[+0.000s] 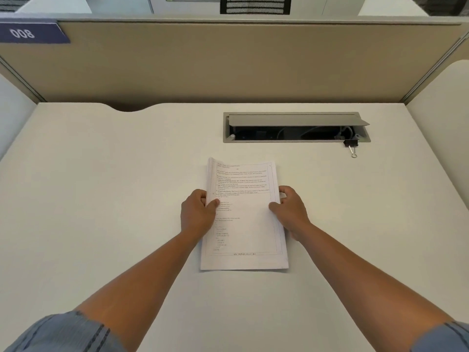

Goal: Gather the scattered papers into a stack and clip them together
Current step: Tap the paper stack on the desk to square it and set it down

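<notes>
A stack of printed white papers lies in the middle of the white desk, long side running away from me. My left hand grips its left edge, thumb on top of the sheets. My right hand grips the right edge the same way. The top left corner of the stack curls up slightly. A black binder clip with silver handles lies apart from the papers, far right, at the front edge of the cable tray.
A grey cable tray with its lid raised is recessed into the desk behind the papers. Beige partition walls close off the back and sides. A blue label reading 008 sits at the upper left.
</notes>
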Motion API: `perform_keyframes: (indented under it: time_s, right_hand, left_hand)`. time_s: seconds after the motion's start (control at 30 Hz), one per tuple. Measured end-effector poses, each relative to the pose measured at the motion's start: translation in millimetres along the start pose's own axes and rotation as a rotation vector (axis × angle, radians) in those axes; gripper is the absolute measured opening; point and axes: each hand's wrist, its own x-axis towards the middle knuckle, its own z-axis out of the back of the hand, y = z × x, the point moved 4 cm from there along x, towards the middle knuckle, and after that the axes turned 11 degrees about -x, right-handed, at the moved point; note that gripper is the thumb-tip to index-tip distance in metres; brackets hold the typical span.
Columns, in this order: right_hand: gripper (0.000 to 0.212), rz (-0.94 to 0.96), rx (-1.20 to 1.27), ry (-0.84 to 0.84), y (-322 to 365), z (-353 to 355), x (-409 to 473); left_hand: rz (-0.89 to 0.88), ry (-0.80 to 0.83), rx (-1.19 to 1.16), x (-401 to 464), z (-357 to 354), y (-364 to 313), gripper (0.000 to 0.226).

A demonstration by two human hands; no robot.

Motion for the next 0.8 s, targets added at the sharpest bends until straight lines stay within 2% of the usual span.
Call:
perform_keyframes:
  time_s: [0.13, 0.3, 0.37, 0.57, 0.67, 0.8]
  right_hand:
    - [0.048, 0.068, -0.179, -0.079, 4.0, -1.4, -6.4]
    - [0.06, 0.101, -0.358, -0.125, 7.2, -0.9, -8.6]
    - [0.065, 0.122, -0.443, -0.13, 7.3, -3.8, -8.3]
    - [0.052, 0.201, -0.641, -0.132, 1.9, -14.4, -7.4]
    - [0.051, 0.243, -0.717, -0.114, -0.6, -17.8, -8.6]
    - [0.052, 0.339, -0.844, -0.178, -5.4, -21.7, -11.5]
  left_hand:
    - [-0.029, 0.011, 0.07, -1.5, -1.1, -0.5, 0.022]
    - [-0.081, 0.028, 0.19, -1.6, -2.3, -1.7, 0.06]
    - [-0.126, 0.013, 0.245, -4.4, -1.3, -0.5, 0.066]
    - [-0.379, -0.012, 0.581, -7.8, -0.3, 11.0, 0.044]
    - [-0.375, 0.024, 0.621, -7.2, -6.4, 15.7, 0.041]
    - [-0.376, 0.068, 0.639, -4.9, -8.9, 17.7, 0.047]
